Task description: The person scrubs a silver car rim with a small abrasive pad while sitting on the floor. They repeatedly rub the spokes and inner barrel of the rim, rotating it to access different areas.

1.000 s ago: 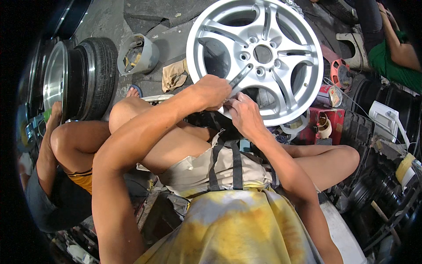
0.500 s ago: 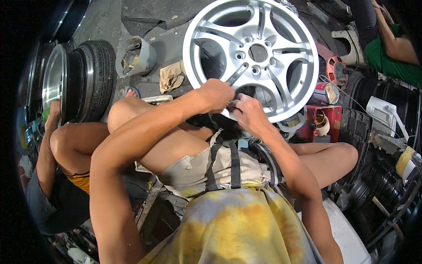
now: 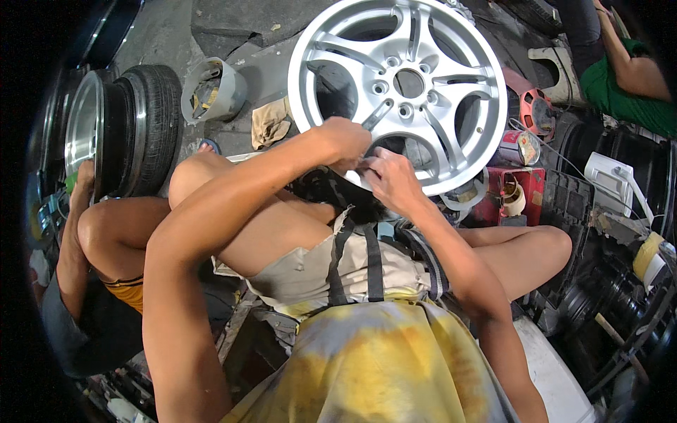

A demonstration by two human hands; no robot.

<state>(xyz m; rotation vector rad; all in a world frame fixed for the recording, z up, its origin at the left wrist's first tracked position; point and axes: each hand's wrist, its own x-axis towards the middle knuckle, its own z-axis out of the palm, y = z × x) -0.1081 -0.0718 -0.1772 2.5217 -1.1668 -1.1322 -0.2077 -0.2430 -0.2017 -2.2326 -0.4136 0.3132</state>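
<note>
One silver-painted, round metal wheel rim (image 3: 390, 76) lies face-up in front of the seated person; clock positions are read from its hub, with 12 o'clock at the top of the view. Its face shows five slotted spokes, five large windows between them, five bolt holes and one central bore.

Two bare hands meet at its near edge. The left hand (image 3: 343, 139), at about 7 to 8 o'clock, has its fingers curled in narrowly. The right hand (image 3: 393, 180), at 6 o'clock, has thumb and fingers drawn together in a pinch just beside the left; whether either grips a small item cannot be told.

Surroundings: at 9 o'clock, one translucent white plastic bucket (image 3: 235, 92) containing scraps; between 8 and 9, one crumpled tan sheet (image 3: 270, 124); at 3, one orange-red plastic object with a rounded end (image 3: 534, 106); near 4, one red-and-white cylindrical can (image 3: 520, 148); between 4 and 5, one red box (image 3: 534, 189) with one cream ring-shaped roll (image 3: 515, 200). Two other people are partly visible: one in green at 3 o'clock, one at 8.
</note>
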